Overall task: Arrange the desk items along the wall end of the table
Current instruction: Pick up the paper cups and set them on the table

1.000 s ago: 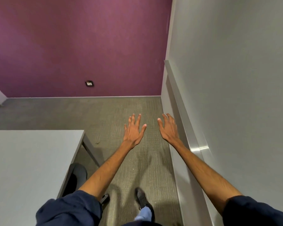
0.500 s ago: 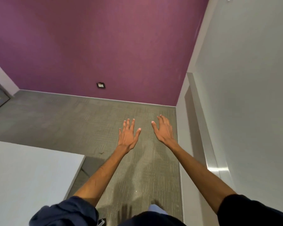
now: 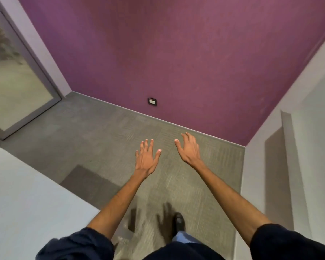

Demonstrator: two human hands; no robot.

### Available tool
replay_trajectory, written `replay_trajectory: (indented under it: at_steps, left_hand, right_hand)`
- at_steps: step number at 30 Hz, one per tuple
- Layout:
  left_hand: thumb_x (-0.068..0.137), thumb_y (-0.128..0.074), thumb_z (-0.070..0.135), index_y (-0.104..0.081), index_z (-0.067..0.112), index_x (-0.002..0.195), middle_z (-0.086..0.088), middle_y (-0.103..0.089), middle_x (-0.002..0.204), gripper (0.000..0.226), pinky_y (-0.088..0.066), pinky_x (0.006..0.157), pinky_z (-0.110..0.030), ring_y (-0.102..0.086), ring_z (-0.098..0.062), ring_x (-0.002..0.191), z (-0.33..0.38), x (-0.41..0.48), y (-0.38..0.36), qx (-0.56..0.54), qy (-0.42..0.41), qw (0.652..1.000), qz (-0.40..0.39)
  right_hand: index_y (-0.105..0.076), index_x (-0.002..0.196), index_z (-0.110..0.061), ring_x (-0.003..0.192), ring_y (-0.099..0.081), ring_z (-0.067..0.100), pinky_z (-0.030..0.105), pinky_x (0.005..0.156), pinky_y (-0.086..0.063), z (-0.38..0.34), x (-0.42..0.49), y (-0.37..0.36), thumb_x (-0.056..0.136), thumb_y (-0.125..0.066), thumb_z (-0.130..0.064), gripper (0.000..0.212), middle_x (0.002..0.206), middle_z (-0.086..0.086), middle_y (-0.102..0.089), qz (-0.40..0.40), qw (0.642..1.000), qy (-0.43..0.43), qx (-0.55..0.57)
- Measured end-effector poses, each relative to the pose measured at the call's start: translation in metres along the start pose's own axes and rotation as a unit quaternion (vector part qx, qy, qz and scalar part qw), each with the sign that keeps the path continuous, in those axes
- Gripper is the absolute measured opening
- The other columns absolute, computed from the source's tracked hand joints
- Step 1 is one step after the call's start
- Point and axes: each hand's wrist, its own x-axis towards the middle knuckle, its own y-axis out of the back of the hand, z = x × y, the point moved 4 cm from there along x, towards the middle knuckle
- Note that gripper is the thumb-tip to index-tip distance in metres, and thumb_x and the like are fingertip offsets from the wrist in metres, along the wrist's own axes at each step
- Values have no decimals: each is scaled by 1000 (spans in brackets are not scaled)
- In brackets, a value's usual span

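Observation:
No desk items are in view. A corner of the pale grey table (image 3: 26, 199) fills the lower left, its visible top bare. My left hand (image 3: 146, 158) is stretched out over the carpet, palm down, fingers spread, holding nothing. My right hand (image 3: 189, 149) hovers beside it to the right, fingers apart and slightly curled, also holding nothing. Both hands are off the table, to its right.
A purple wall (image 3: 176, 62) with a dark socket plate (image 3: 152, 101) stands ahead. At the right is a white wall (image 3: 311, 166) with a ledge, at the far left a frosted glass door (image 3: 13, 87). Grey carpet (image 3: 101, 132) lies between; my shoe (image 3: 179, 221) shows below.
The view has swung up and to the left: the table corner slid toward the lower left, the glass door came into sight, and both hands stayed spread in front of me.

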Motion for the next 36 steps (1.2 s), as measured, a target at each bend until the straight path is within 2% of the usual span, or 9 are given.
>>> replay_trajectory:
  at_steps: [11,16,21,24,27,29,32,34,36]
  left_hand:
    - [103,-26,50,-6,18,158,-10,-4,166,66,-10,127,-45,-1,-25,155,-43,139,68,-49,111,990,74]
    - [103,-25,52,-8,28,158,-8,-23,163,62,-10,123,-56,-21,-27,151,-90,176,89,-22,169,982,83]
    - [101,-26,56,-6,31,157,-10,-15,164,65,-12,121,-60,-16,-28,152,-153,234,111,-20,239,967,86]
    - [100,-30,56,-3,25,158,-9,-10,165,71,-11,121,-58,-12,-27,153,-193,275,136,-29,265,958,102]
    - [98,-38,56,-7,10,157,-12,-18,163,81,-18,120,-57,-20,-28,151,-230,314,166,-31,295,948,118]
    - [96,-42,56,-16,4,152,-17,-34,155,80,-26,117,-54,-34,-30,144,-250,339,187,-16,300,945,132]
    - [97,-46,50,-30,6,139,-19,-64,122,63,-45,100,-46,-62,-35,116,-277,362,214,-31,316,935,159]
    - [98,-47,44,-33,7,131,-17,-70,107,52,-51,87,-43,-68,-37,102,-295,372,230,-24,331,925,186]
    - [98,-46,41,-36,7,128,-15,-71,101,46,-52,80,-42,-70,-36,95,-310,381,245,7,338,919,202]
  right_hand:
    - [-43,145,-13,144,-33,22,45,116,-32,-80,183,-38,103,-36,-47,55,152,6,-41,-93,990,108,-15]
    - [-43,145,-16,141,-36,23,49,113,-32,-127,238,-81,101,-35,-51,57,152,4,-39,-154,978,136,-27]
    - [-42,146,-18,143,-35,27,52,115,-28,-184,307,-128,101,-33,-53,58,156,8,-32,-196,963,177,-58]
    - [-40,147,-19,145,-33,28,52,118,-27,-225,358,-156,101,-32,-55,59,159,9,-28,-216,954,192,-77]
    - [-40,147,-20,146,-32,28,54,118,-25,-268,401,-178,100,-33,-55,59,159,9,-28,-223,947,213,-90]
    - [-42,146,-21,147,-30,27,58,119,-19,-298,427,-194,100,-33,-56,58,160,7,-28,-224,941,235,-95]
    - [-44,145,-22,149,-26,23,62,119,-14,-335,452,-216,100,-33,-56,57,159,4,-29,-234,934,250,-101]
    - [-44,145,-22,150,-21,20,61,119,-13,-358,466,-233,100,-35,-54,56,158,3,-29,-239,928,269,-102]
    - [-45,144,-20,150,-18,18,61,119,-14,-381,478,-247,100,-38,-53,56,157,2,-30,-246,921,285,-99]
